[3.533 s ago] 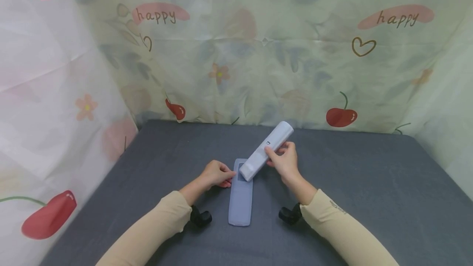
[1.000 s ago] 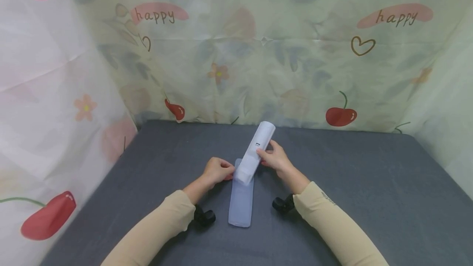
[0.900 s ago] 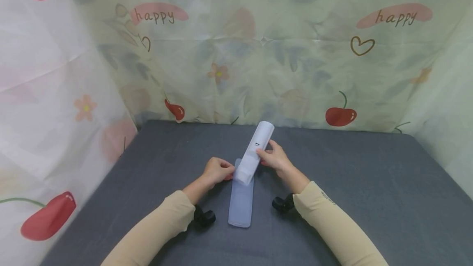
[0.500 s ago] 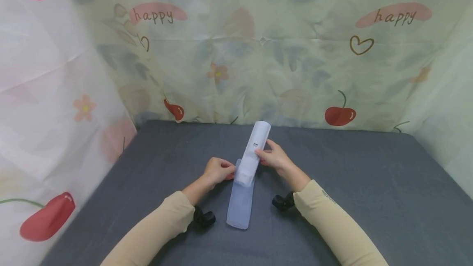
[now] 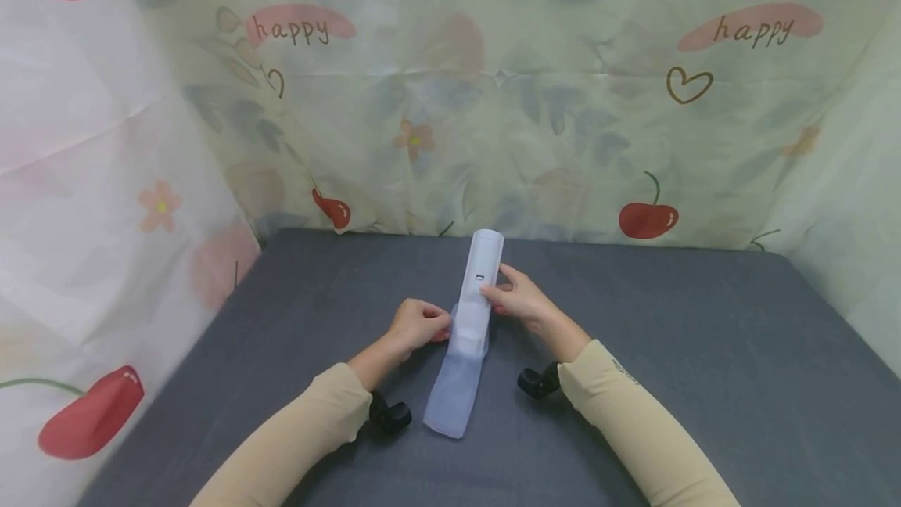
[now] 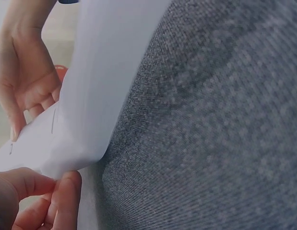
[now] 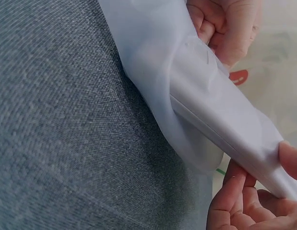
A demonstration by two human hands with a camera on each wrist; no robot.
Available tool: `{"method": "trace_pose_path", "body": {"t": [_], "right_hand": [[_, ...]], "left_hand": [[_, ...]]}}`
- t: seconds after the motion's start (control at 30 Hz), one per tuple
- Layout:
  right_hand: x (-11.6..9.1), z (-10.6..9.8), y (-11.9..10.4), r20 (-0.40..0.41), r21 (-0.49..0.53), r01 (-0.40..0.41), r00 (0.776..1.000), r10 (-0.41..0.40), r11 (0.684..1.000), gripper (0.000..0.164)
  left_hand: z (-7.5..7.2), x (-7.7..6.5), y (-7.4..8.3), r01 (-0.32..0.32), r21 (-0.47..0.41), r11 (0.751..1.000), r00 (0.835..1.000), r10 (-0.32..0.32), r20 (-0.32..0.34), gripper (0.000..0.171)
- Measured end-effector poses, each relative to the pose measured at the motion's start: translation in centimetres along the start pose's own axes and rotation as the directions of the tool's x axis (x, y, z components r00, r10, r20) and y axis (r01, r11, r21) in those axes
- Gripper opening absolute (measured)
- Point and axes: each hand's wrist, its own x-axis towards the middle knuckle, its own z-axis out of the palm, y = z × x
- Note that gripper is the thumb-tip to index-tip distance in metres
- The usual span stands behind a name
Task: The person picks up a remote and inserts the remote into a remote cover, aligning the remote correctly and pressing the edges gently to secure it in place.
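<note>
Tabletop [image 5: 690,350]: broad, dark grey, cloth-like, its far edge nearly straight
Translucent sleeve [image 5: 453,401]: near end apparently resting on the tabletop, slanted, its far part raised off it
Weave [image 7: 62,105]: fine, ribbed, plain in both wrist views, darker in the shade beside the sleeve

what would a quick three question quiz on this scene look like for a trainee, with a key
1. Which hand grips the white device?
2. True or false: the device is entirely inside the translucent sleeve.
3. What does the left hand hold? a) the device's far end b) the sleeve c) nothing

Key:
1. The right hand.
2. False; its far end sticks out.
3. b
</note>
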Motion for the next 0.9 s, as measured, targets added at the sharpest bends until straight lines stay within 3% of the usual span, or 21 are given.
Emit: {"method": "trace_pose_path", "body": {"t": [0.43, 0.73, 0.9], "right_hand": [[0.1, 0.1, 0.4, -0.02, 0.001, -0.02, 1.0, 0.02, 1.0, 0.06], [-0.3, 0.1, 0.0, -0.039, 0.023, 0.039, 0.998, -0.038, 0.999, 0.057], [-0.9, -0.5, -0.7, -0.028, 0.039, 0.054, 0.998, -0.052, 0.998, 0.06]], "left_hand": [[0.1, 0.1, 0.0, 0.007, -0.034, 0.999, 0.999, -0.006, 0.048, 0.017], [0.2, 0.1, 0.4, 0.054, -0.071, 0.996, 0.995, -0.048, 0.087, 0.021], [0.0, 0.0, 0.7, 0.038, -0.09, 0.995, 0.995, -0.029, 0.098, 0.024]]}}
